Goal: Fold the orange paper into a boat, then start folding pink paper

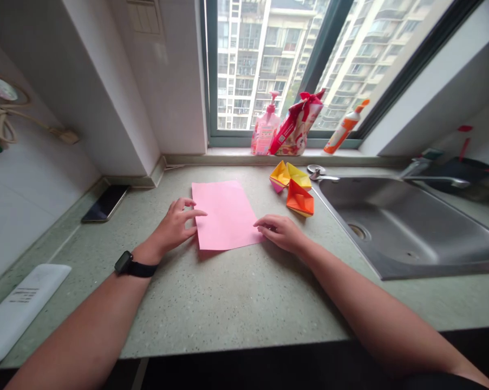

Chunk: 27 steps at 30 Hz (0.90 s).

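Observation:
A sheet of pink paper [226,216] lies on the speckled green countertop [236,298], its near edge casting a thin shadow. At its left edge is my left hand [177,219], fingers apart, the index finger stretched over the paper. My right hand [282,233] rests at the lower right corner with its fingers extended and touching the edge; the thumb is partly hidden. Neither hand grips the sheet. Behind and right of the paper sit folded paper shapes: a yellow one [299,176], an orange-yellow one [280,174] and a red-orange one [300,199].
A steel sink [410,233] with a faucet [435,176] is at the right. A phone [106,203] and a white cutting board [28,309] lie at the left. A pink pump bottle [264,132], a red bag [299,127] and an orange-white bottle [344,130] stand on the windowsill.

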### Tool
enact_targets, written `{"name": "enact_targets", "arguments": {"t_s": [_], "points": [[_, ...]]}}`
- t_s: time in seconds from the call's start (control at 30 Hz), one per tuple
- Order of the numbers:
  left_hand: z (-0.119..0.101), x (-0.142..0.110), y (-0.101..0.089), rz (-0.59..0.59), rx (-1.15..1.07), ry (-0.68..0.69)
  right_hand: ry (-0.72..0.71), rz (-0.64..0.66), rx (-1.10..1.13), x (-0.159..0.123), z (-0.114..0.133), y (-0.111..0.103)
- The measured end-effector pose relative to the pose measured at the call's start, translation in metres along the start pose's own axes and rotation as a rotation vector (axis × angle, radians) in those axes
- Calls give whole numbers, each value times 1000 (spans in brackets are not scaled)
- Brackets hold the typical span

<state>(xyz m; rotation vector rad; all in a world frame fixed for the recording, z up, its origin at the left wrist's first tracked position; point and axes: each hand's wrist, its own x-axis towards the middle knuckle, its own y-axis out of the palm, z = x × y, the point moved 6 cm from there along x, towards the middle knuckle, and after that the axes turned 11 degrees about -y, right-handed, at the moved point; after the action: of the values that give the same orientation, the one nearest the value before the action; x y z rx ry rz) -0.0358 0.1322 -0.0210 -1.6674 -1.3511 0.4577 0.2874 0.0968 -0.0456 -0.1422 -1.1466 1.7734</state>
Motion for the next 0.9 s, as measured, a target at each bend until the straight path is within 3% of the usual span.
{"name": "enact_targets", "arguments": {"t_s": [0.1,0.2,0.33,0.43,0.57,0.73,0.9], "points": [[-5,1,8,80,-44,80,25,-7,7,0,-5,-1],[-4,2,8,126,-226,60,44,-78,80,-2,-12,-8],[0,3,-4,74,-463,-51,-52,-194,286,-3,-10,-20],[0,2,-8,86,-589,-138,-83,-183,314,-4,-3,-23],[-1,1,-5,104,-741,-277,-49,-75,384,-5,2,-21],[0,-4,4,75,-952,-461,20,-72,566,-5,6,-20],[-10,-13,10,124,-856,-516,189,-110,692,-3,6,-12]]}}
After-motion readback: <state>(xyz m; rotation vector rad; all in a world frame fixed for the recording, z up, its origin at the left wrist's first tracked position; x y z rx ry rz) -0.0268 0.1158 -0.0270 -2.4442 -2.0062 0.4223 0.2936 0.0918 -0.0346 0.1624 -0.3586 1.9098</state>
